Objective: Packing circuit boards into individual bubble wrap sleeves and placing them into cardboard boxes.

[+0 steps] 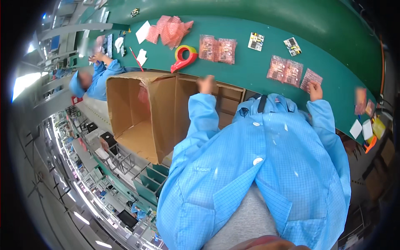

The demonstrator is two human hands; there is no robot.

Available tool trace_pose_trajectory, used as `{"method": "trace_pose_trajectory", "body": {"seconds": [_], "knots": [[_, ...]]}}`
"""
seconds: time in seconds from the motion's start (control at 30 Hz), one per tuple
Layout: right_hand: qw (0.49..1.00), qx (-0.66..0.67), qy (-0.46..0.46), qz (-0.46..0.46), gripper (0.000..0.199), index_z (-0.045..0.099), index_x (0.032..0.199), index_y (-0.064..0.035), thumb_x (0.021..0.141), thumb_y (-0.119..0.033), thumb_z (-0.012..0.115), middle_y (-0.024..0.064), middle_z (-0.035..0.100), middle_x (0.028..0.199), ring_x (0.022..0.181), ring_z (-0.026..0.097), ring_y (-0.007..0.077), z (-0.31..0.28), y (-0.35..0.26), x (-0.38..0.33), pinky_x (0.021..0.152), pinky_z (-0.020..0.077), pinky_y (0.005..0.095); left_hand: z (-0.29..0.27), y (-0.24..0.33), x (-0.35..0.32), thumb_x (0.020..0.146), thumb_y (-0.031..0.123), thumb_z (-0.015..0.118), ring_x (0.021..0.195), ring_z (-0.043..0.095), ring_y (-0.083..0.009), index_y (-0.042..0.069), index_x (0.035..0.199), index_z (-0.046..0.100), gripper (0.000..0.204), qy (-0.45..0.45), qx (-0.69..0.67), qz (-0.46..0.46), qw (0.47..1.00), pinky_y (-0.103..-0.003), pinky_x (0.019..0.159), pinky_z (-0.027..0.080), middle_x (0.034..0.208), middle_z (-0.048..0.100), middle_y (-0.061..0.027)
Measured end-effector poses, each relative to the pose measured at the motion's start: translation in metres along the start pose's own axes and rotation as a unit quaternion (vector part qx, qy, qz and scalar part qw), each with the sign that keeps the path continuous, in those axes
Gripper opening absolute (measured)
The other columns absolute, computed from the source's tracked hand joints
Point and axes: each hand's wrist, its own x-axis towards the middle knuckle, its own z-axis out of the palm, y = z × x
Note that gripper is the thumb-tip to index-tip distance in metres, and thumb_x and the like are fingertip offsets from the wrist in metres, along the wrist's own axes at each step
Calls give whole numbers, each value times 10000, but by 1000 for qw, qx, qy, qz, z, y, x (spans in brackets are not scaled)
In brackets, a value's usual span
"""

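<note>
Head view, right hand [315, 90] on three pink bags [310, 78], left hand [206, 84] blurred

You see a brightly, evenly lit scene under overhead strip lights, with white glare at the far left. Fisheye bending curves the long green conveyor belt [250, 62], black corners frame the view, and your raised left hand [206, 84] blurs slightly.

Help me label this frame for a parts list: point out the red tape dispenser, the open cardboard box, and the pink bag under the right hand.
red tape dispenser [183, 58], head view, on its round hub.
open cardboard box [137, 137], head view, on its inner floor.
pink bag [309, 77], head view, on its upper half, above the right hand [315, 90].
</note>
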Motion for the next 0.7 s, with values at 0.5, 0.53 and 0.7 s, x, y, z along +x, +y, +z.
{"method": "trace_pose_trajectory", "body": {"seconds": [0.5,0.53,0.7], "knots": [[949,-307,60,-29,702,475,1112,48,617,-292,837,187,611,970,896,614,309,95,-55,3,810,493,394,77,111,76,587,271,827,1035,577,-329,-49,1197,410,805,-87,298,287,906,-388,901,456,1119,565,-231],[948,-314,41,-9,659,492,1086,38,629,-298,829,177,617,943,875,616,302,90,-54,2,798,495,390,79,109,69,574,286,835,1041,578,-325,-43,1168,430,791,-70,305,320,894,-387,895,459,1117,568,-235],[964,-259,63,13,585,523,1076,13,680,-316,801,159,619,928,842,609,272,70,-51,8,770,497,372,112,108,8,634,310,766,1235,348,-416,-4,1245,414,772,171,425,439,773,-506,1032,263,1287,416,-239]]}}
